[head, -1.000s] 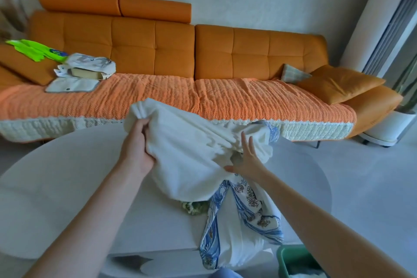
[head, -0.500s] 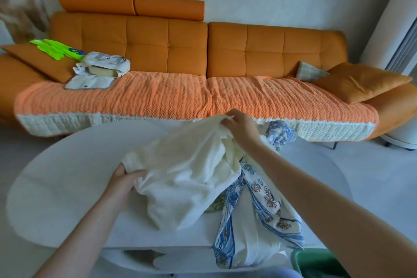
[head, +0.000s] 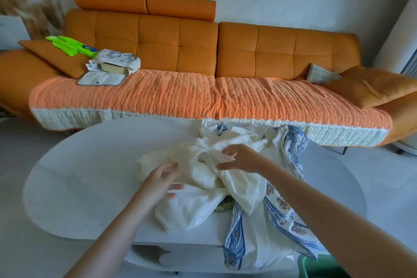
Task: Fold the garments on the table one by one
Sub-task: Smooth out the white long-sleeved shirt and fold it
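Looked down on a white oval surface (head: 79, 176) with a heap of laundry on its right half. Found the white garment (head: 198, 201) on top of the heap, all bunched up, not folded yet, lying partly over a blue-patterned garment (head: 270, 232). Saw that blue one trailing off the near edge of the surface and reaching back toward the far edge too. Spotted a scrap of green patterned fabric (head: 223, 204) peeking out between the two.

Caught the left grip (head: 163, 181) at the left side of the white garment, fingers spread and straight, pinching nothing. Too smeared to call actual contact with the cloth. Same deal with the right grip (head: 240, 158): spread loose over the bunched middle of the white garment, thumb pointing left, not closed on any fold. Couldn't tell touching from just above.

Behind the surface, made out an orange sofa (head: 198, 47) with a textured orange throw (head: 158, 97) over the seat. Noticed a small stack of light folded things (head: 115, 65) at the left end, beside the left cushion (head: 45, 52) with something neon green (head: 65, 44) on it. Noticed the right cushion (head: 372, 88) and a little checked cushion (head: 320, 74) at the other end. Glimpsed a green bin (head: 311, 268) bottom right, near the hanging blue cloth.
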A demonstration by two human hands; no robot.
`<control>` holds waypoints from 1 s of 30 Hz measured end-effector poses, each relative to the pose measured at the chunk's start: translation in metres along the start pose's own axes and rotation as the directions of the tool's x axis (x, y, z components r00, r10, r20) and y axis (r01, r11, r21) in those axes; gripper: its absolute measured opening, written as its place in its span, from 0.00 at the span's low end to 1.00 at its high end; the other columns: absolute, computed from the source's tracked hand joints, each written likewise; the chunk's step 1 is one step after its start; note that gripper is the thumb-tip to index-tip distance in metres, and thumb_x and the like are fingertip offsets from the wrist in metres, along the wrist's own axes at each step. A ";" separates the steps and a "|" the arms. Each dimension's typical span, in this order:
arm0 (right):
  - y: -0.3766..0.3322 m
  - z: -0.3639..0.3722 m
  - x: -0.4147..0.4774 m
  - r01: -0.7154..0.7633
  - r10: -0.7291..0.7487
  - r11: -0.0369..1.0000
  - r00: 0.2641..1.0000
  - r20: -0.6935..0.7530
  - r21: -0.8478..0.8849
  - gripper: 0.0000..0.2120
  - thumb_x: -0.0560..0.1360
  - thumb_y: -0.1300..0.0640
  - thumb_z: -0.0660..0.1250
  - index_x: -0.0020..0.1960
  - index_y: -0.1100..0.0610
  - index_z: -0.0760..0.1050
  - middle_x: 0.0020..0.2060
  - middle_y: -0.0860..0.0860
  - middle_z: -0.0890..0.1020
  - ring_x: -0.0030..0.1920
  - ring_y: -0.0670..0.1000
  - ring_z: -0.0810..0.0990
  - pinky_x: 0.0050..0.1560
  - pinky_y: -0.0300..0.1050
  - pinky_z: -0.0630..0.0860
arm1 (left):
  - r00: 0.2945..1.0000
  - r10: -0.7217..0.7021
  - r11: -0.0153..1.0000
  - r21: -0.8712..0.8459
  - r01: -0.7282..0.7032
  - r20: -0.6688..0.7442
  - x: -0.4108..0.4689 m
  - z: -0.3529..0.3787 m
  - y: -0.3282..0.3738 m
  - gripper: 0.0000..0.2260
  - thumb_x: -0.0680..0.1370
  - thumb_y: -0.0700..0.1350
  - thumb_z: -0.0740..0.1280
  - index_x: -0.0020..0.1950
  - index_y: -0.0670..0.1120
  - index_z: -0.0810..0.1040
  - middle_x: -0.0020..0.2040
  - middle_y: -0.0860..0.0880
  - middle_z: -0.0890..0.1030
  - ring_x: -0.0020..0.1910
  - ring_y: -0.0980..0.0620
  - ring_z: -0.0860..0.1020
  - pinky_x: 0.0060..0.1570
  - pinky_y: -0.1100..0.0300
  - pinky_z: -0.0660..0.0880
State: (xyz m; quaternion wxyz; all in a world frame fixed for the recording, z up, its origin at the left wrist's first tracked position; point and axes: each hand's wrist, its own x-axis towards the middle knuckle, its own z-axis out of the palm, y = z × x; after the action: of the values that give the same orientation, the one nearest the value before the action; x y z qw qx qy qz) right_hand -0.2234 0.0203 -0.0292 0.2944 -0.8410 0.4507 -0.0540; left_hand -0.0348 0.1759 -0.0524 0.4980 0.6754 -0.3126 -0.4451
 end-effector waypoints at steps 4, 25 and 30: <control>-0.019 0.027 -0.010 0.101 -0.063 0.983 0.969 -0.240 0.152 0.15 0.72 0.53 0.71 0.56 0.55 0.78 0.54 0.50 0.80 0.56 0.52 0.77 0.57 0.46 0.72 | 0.969 -0.212 0.961 -0.153 0.230 0.123 0.006 0.018 0.011 0.27 0.71 0.64 0.65 0.61 0.46 0.75 0.55 0.43 0.80 0.43 0.47 0.83 0.38 0.49 0.81; -0.025 0.029 0.039 -0.080 0.091 0.984 0.994 -0.063 0.158 0.42 0.69 0.39 0.70 0.75 0.51 0.56 0.69 0.54 0.69 0.68 0.57 0.68 0.65 0.49 0.67 | 0.934 0.276 0.871 0.469 -0.143 -0.226 0.047 -0.040 0.000 0.40 0.54 0.70 0.63 0.59 0.48 0.79 0.57 0.42 0.79 0.59 0.43 0.76 0.60 0.50 0.71; -0.030 0.051 0.045 -0.055 0.075 0.994 0.974 -0.212 0.098 0.18 0.69 0.47 0.72 0.56 0.51 0.77 0.50 0.52 0.81 0.53 0.56 0.78 0.50 0.46 0.74 | 0.913 0.365 0.670 0.733 -0.121 -0.183 0.066 -0.023 -0.004 0.15 0.70 0.54 0.72 0.51 0.47 0.83 0.54 0.43 0.78 0.57 0.42 0.75 0.55 0.55 0.71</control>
State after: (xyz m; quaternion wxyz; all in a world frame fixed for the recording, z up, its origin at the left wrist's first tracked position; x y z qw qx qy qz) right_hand -0.1567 0.0199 -0.0624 0.2836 -0.8007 0.5042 -0.1560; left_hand 0.0133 0.1287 -0.0725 0.2990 0.8272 -0.4637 -0.1059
